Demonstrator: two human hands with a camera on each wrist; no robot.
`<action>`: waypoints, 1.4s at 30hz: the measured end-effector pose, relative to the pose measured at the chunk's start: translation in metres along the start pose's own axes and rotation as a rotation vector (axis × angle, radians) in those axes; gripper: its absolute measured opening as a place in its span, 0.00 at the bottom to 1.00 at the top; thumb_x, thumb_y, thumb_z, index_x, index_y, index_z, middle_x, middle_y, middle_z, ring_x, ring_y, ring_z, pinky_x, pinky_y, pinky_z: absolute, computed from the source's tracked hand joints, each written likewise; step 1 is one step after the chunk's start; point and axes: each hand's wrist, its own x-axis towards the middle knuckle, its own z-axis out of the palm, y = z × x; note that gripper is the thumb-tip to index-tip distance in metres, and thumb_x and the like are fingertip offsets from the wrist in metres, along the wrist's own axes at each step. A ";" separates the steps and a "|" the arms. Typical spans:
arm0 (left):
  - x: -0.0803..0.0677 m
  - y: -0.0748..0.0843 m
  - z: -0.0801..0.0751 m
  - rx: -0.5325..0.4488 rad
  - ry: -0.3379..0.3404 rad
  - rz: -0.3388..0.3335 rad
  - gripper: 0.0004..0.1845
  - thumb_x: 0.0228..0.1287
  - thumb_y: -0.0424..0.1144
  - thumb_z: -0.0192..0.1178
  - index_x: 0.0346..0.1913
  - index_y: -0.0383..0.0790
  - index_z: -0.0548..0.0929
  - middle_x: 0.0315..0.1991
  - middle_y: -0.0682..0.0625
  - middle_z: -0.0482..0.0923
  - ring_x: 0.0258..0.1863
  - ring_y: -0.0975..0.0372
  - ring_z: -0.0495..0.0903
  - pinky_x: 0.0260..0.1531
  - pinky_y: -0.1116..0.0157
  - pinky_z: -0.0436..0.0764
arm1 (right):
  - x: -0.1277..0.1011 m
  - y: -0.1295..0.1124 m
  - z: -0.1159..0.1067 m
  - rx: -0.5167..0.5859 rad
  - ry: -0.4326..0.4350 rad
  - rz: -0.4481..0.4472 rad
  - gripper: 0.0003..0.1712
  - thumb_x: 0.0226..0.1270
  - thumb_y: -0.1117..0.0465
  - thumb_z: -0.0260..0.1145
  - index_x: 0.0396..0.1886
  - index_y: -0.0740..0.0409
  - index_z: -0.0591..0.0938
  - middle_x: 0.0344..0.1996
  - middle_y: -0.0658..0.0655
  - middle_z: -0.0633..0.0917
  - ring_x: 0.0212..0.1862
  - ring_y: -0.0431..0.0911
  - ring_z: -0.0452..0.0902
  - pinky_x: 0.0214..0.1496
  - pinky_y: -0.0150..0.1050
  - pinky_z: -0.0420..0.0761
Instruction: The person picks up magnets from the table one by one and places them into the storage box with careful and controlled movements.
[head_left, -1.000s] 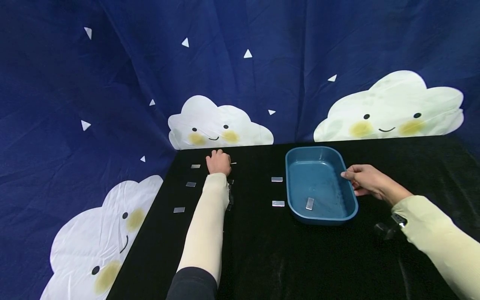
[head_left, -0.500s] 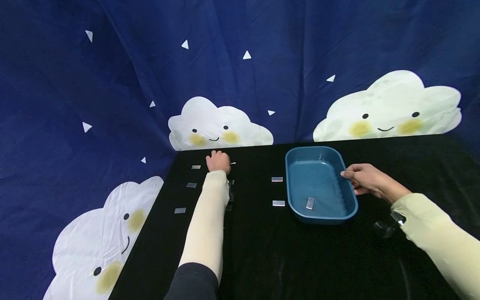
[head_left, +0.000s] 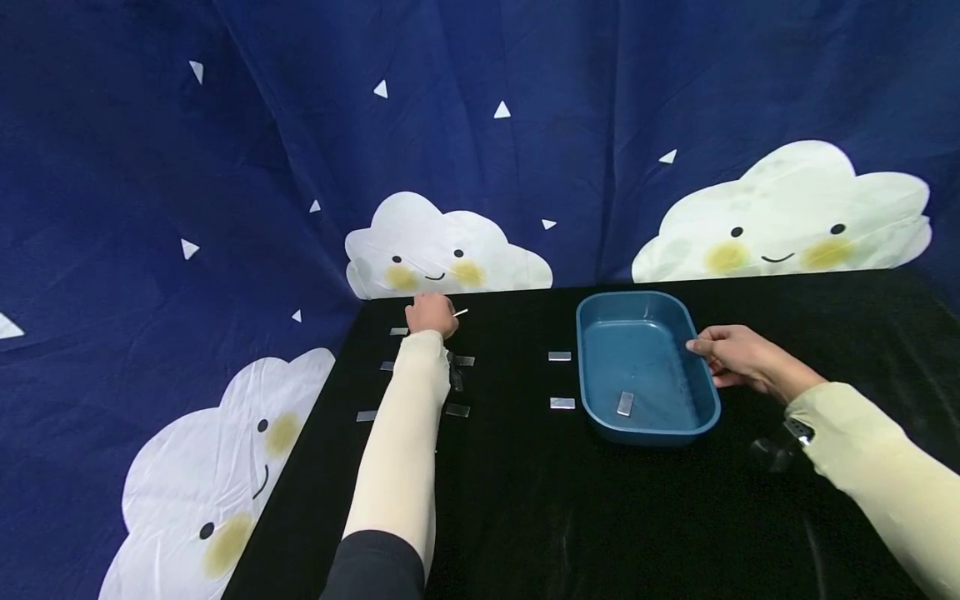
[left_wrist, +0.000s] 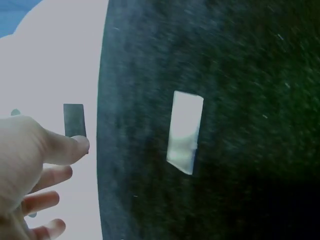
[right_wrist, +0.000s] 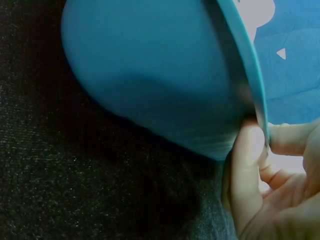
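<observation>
Blue tub (head_left: 637, 350): unmoved, right hand (head_left: 738, 360) pinching its rim between thumb and fingers. Left hand (head_left: 432, 315): slightly higher than a moment ago, thumb and fingers pressed together on a held piece (left_wrist: 74, 119), apparently now raised off the surface (head_left: 510, 500), leaving one fewer lying there. Surface: black, napped cloth. Tub: smooth, probably plastic, rounded rectangle. Loose pieces (head_left: 562, 403): flat, glossy, silvery oblongs, seven visible on the surface; another piece (head_left: 625, 403) inside the tub.
</observation>
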 end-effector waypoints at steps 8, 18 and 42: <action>-0.003 0.010 -0.025 -0.086 0.070 0.085 0.08 0.62 0.35 0.58 0.32 0.43 0.88 0.45 0.46 0.82 0.53 0.50 0.74 0.55 0.50 0.75 | 0.000 -0.003 -0.002 -0.004 -0.001 0.014 0.10 0.77 0.55 0.51 0.42 0.57 0.73 0.27 0.48 0.78 0.29 0.38 0.80 0.35 0.32 0.84; -0.013 0.041 -0.049 -0.080 0.157 0.245 0.07 0.60 0.38 0.60 0.29 0.43 0.88 0.46 0.47 0.81 0.57 0.50 0.73 0.53 0.46 0.77 | 0.003 0.000 0.000 -0.010 0.022 0.003 0.11 0.77 0.55 0.52 0.42 0.58 0.73 0.27 0.48 0.78 0.28 0.38 0.79 0.33 0.32 0.84; -0.069 0.134 -0.055 0.010 0.260 0.643 0.08 0.65 0.41 0.60 0.33 0.51 0.89 0.55 0.55 0.81 0.60 0.59 0.72 0.50 0.56 0.78 | 0.005 0.003 0.000 0.002 0.024 0.001 0.12 0.77 0.54 0.51 0.45 0.59 0.72 0.28 0.48 0.79 0.30 0.38 0.80 0.35 0.33 0.84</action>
